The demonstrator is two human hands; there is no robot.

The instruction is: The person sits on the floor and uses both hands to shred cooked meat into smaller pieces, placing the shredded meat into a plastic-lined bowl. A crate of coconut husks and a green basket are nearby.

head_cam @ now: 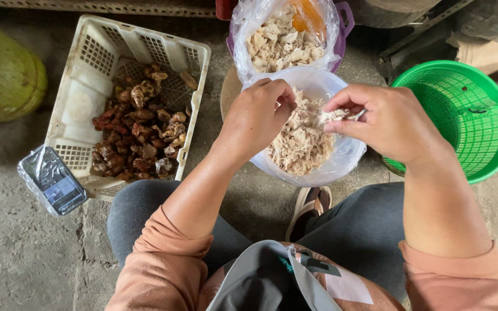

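Now both hands, left hand (259,112) and right hand (384,118), pinch shut on soft, stringy shredded meat (332,115) above the bowl (341,164); light, tears easily, best held at strand ends.

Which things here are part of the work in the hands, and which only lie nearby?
In use: left hand, right hand, pale shred pinched between them, lined bowl of shredded meat.

Lying about: white crate, wrapped phone, green basket, upper bag.
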